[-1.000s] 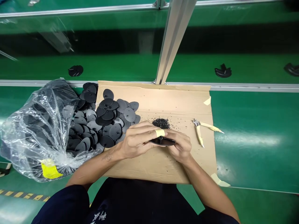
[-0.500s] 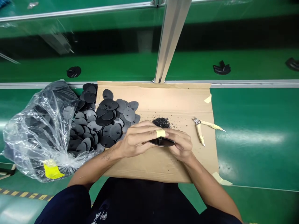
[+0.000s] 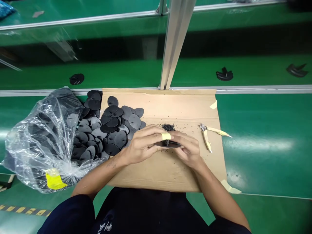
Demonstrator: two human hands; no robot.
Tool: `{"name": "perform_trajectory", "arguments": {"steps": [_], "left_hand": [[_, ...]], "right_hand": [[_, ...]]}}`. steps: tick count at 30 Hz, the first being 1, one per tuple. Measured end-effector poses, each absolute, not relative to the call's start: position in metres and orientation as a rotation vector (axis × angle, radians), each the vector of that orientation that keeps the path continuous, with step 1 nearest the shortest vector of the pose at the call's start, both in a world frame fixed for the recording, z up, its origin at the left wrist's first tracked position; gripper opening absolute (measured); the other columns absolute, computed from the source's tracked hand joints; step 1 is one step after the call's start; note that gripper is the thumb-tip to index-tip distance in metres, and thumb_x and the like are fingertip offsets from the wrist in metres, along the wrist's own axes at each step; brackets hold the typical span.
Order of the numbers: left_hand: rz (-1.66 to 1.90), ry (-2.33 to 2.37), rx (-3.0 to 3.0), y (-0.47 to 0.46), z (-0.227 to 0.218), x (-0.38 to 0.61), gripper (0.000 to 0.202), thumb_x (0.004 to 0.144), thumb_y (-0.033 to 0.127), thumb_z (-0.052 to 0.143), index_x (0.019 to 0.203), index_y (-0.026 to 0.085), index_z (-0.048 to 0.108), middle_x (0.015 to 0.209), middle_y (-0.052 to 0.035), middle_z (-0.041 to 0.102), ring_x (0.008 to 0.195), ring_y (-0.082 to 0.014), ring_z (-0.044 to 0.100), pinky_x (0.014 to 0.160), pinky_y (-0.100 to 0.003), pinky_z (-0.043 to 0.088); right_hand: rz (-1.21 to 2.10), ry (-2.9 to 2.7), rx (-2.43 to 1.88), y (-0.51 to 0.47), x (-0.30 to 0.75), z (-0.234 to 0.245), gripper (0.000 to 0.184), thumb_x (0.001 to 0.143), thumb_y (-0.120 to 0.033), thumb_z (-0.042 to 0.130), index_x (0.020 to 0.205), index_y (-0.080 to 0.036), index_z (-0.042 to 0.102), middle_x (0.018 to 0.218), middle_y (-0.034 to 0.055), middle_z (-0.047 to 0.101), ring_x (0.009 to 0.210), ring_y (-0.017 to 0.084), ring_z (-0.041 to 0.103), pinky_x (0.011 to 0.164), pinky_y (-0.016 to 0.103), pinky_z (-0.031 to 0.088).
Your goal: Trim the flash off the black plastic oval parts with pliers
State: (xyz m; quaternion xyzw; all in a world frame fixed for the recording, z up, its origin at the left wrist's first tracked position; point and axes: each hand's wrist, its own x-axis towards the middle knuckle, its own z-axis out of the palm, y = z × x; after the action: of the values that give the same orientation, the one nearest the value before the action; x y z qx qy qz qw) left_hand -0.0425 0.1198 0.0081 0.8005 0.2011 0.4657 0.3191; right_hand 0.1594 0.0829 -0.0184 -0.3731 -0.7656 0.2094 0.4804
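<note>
The disc point(image 3: 168, 144) is between the two hands, straight in front of the person's body and apparently raised a little above the cardboard point(image 3: 156, 170). It is seen almost edge-on, so its long visible line runs from left to right, from one hand to the other. A small peg point(image 3: 167, 142) stands near its middle, partly hidden by the fingers.

Neither hand is nearer: both touch the disc. The left hand point(image 3: 145, 146) has its fingers clamped on the left part of the rim, and a strip of yellow tape point(image 3: 166, 136) wraps one finger, which reaches across the far side. The right hand point(image 3: 188, 148) grips the right end, its fingers bent along the far edge. The fingertips of the two hands come close together behind the peg; whether they touch each other cannot be told.

Just beyond the hands lies a heap of black scraps point(image 3: 168, 127), with loose bits scattered around it. To the right, nearer the right hand but apart from it, the nippers point(image 3: 207, 140) lie with their handles spread, one handle crossing the cardboard's right edge.

On the left, near the left forearm, is a pile of similar discs point(image 3: 112, 122), beside a clear bag point(image 3: 36, 136) with a yellow label point(image 3: 55, 180). The green surface point(image 3: 258, 130) extends past the cardboard, and a metal post point(image 3: 174, 45) rises behind.
</note>
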Motion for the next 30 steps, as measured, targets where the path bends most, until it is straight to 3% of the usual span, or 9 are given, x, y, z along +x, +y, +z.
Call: {"name": "perform_trajectory", "arguments": {"steps": [3, 7, 11, 15, 21, 25, 30], "left_hand": [[1.271, 0.610, 2.179, 0.121, 0.007, -0.046, 0.026, 0.094, 0.022, 0.069, 0.119, 0.017, 0.068, 0.099, -0.0085, 0.072, 0.086, -0.0145, 0.069, 0.072, -0.026, 0.058], [1.274, 0.665, 2.254, 0.125, 0.005, -0.047, 0.020, 0.094, 0.029, 0.070, 0.110, 0.017, 0.067, 0.086, -0.0040, 0.071, 0.077, -0.0135, 0.066, 0.069, -0.027, 0.056], [1.205, 0.699, 2.306, 0.125, 0.003, -0.047, 0.014, 0.095, 0.030, 0.068, 0.102, 0.018, 0.066, 0.083, -0.0035, 0.070, 0.075, -0.0142, 0.064, 0.068, -0.028, 0.054], [1.206, 0.681, 2.334, 0.123, 0.003, -0.048, 0.006, 0.096, 0.023, 0.064, 0.100, 0.019, 0.066, 0.087, -0.0040, 0.071, 0.081, -0.0154, 0.064, 0.071, -0.028, 0.053], [1.262, 0.659, 2.335, 0.122, 0.007, -0.048, 0.006, 0.096, 0.022, 0.065, 0.099, 0.018, 0.066, 0.089, -0.0046, 0.073, 0.083, -0.0156, 0.067, 0.073, -0.029, 0.055], [1.264, 0.677, 2.259, 0.123, 0.007, -0.046, 0.013, 0.096, 0.030, 0.066, 0.100, 0.017, 0.066, 0.084, -0.0042, 0.072, 0.077, -0.0141, 0.066, 0.069, -0.028, 0.056], [1.238, 0.688, 2.176, 0.128, 0.003, -0.044, 0.016, 0.095, 0.032, 0.068, 0.101, 0.017, 0.066, 0.085, -0.0043, 0.073, 0.076, -0.0139, 0.067, 0.070, -0.028, 0.057]], "right_hand": [[0.351, -2.002, -1.269, 0.077, 0.195, -0.011, 0.033, 0.096, -0.037, 0.063, 0.127, -0.025, 0.065, 0.131, 0.0144, 0.068, 0.123, 0.031, 0.064, 0.103, 0.055, 0.054], [0.049, -2.015, -1.851, 0.057, 0.254, -0.020, 0.061, 0.092, -0.056, 0.061, 0.140, -0.018, 0.055, 0.140, 0.0232, 0.056, 0.136, 0.043, 0.048, 0.108, 0.069, 0.042], [0.079, -2.026, -2.081, 0.039, 0.281, -0.035, 0.061, 0.094, -0.056, 0.054, 0.140, -0.016, 0.055, 0.130, 0.0236, 0.059, 0.116, 0.040, 0.060, 0.088, 0.057, 0.055], [0.047, -1.968, -2.157, 0.038, 0.279, -0.031, 0.048, 0.091, -0.049, 0.054, 0.129, -0.021, 0.062, 0.123, 0.0194, 0.061, 0.104, 0.036, 0.062, 0.072, 0.047, 0.055], [0.029, -1.726, -2.222, 0.055, 0.279, -0.002, 0.035, 0.091, -0.034, 0.041, 0.113, -0.017, 0.061, 0.107, 0.0200, 0.065, 0.102, 0.034, 0.062, 0.082, 0.047, 0.052], [0.126, -1.611, -2.280, 0.067, 0.279, 0.011, 0.028, 0.087, -0.036, 0.048, 0.106, -0.018, 0.059, 0.104, 0.0209, 0.067, 0.100, 0.035, 0.061, 0.081, 0.047, 0.048], [0.304, -1.662, -2.043, 0.078, 0.261, 0.026, 0.028, 0.092, -0.040, 0.050, 0.111, -0.022, 0.059, 0.103, 0.0133, 0.066, 0.091, 0.026, 0.062, 0.077, 0.040, 0.048]]}}
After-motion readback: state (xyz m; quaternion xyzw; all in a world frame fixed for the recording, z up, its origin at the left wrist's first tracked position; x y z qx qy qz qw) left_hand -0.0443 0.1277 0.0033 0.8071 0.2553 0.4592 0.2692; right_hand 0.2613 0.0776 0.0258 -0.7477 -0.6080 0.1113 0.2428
